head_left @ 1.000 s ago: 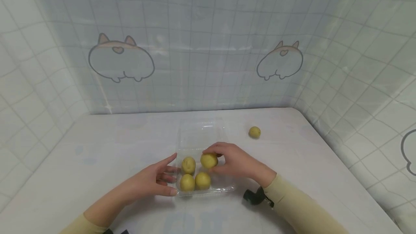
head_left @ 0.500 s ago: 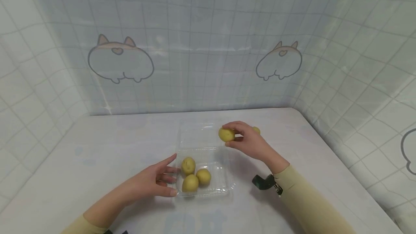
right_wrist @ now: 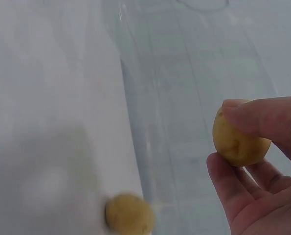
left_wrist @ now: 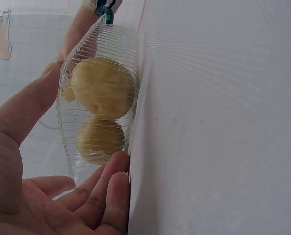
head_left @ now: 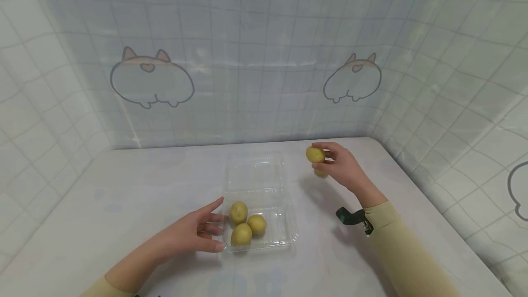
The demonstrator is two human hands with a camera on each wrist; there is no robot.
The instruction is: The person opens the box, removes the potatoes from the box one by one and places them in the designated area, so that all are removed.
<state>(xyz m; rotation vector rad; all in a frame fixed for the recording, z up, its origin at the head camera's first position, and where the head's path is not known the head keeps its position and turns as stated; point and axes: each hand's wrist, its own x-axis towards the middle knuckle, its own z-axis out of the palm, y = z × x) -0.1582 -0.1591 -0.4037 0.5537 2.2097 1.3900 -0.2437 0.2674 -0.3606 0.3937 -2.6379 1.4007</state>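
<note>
My right hand (head_left: pixel 345 168) pinches a yellow potato (head_left: pixel 315 154) between thumb and fingers, raised above the table at the back right. Just below it, a second potato (right_wrist: pixel 129 214) lies on the table, partly hidden by the hand in the head view. A clear plastic clamshell box (head_left: pixel 277 223) stands in the middle with three potatoes (head_left: pixel 241 234) grouped in its left part. Beside the box's left wall, my left hand (head_left: pixel 193 230) has its thumb and fingers spread, with fingertips touching the plastic (left_wrist: pixel 100 112).
The box's transparent lid (head_left: pixel 255 173) lies folded back, flat behind the base. A white cover (head_left: pixel 144 182) spreads over the table. Grid-patterned curtains (head_left: pixel 255 81) with dog drawings enclose the back and sides. A dark strap piece (head_left: pixel 350 216) hangs at the right wrist.
My right hand has lifted one potato out of the box and carried it back and right, over the potato on the table. One potato in the box has shifted slightly. The left hand stays put.
</note>
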